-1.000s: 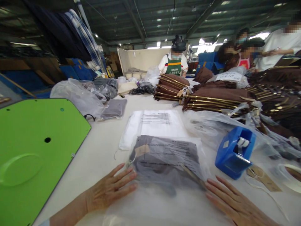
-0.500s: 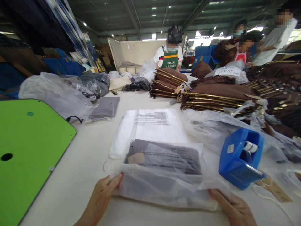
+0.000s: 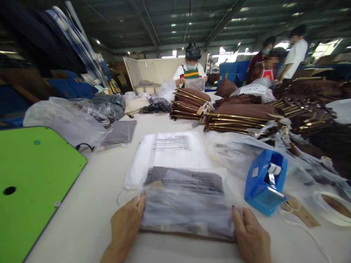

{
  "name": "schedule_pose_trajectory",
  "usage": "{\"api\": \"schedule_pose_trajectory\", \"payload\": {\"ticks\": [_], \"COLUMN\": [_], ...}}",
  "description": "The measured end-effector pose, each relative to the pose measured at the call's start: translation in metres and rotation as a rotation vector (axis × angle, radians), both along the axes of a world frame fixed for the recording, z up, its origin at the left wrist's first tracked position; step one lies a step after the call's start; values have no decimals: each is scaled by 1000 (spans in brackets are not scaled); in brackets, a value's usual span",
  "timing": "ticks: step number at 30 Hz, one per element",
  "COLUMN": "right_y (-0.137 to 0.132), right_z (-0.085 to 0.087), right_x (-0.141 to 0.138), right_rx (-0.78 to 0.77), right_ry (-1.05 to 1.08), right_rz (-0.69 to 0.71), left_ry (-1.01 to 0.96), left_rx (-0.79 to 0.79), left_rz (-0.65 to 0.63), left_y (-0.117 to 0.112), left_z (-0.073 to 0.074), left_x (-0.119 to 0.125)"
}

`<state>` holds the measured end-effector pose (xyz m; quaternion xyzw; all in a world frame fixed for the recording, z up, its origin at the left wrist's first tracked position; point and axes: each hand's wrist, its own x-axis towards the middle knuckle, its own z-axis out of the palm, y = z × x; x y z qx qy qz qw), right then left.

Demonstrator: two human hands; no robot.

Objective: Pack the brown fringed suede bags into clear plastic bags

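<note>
Head view: the left hand (image 3: pixel 124 223) is gripping one side of the bag (image 3: pixel 186 215), and the right hand (image 3: pixel 251 232) is gripping the other side. Some fingers are hiding behind the bag, so I am not seeing all of each grip. The hands are holding both sides, likely so that the folded part is lying flat and straight. The bag is resting on the table (image 3: pixel 90 201), with its far end lying over the near edge of a white pile (image 3: pixel 148 157). The tape holder (image 3: pixel 265 182) is standing near its right side, maybe because someone is wanting it close by. The bag is looking thin, cloudy and a bit crinkly. Grey cloth (image 3: pixel 175 176) is showing through, with black words on the far part. The near part is looking milky
</note>
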<state>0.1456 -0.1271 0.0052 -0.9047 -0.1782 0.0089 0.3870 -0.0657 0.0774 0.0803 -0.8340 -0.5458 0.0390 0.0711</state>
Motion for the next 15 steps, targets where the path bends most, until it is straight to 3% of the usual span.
{"api": "schedule_pose_trajectory", "payload": {"ticks": [4, 6, 8, 10, 11, 13, 15], "right_y": [7, 9, 11, 12, 13, 13, 13], "right_z": [-4, -2, 1, 3, 4, 4, 3], "right_x": [-1, -4, -6, -7, -7, -7, -7], "right_rx": [-257, -313, -307, -303, -300, -294, -284], "right_ry": [-130, -147, -159, -172, -178, -190, -201], "right_rz": [-10, -8, -13, -19, -20, -20, -16], "left_ry": [-37, -135, -318, -470, -498, -476, -454], "left_rx": [64, 275, 607, 825, 831, 636, 286], "left_rz": [-1, -55, -203, -512, -700, -986, -983], "left_y": [1, -1, -6, -16, -22, -31, -35], "left_z": [-1, -7, -12, -12, -10, -3, 5], "left_x": [1, -6, -11, -7, 0, 23, 51]}}
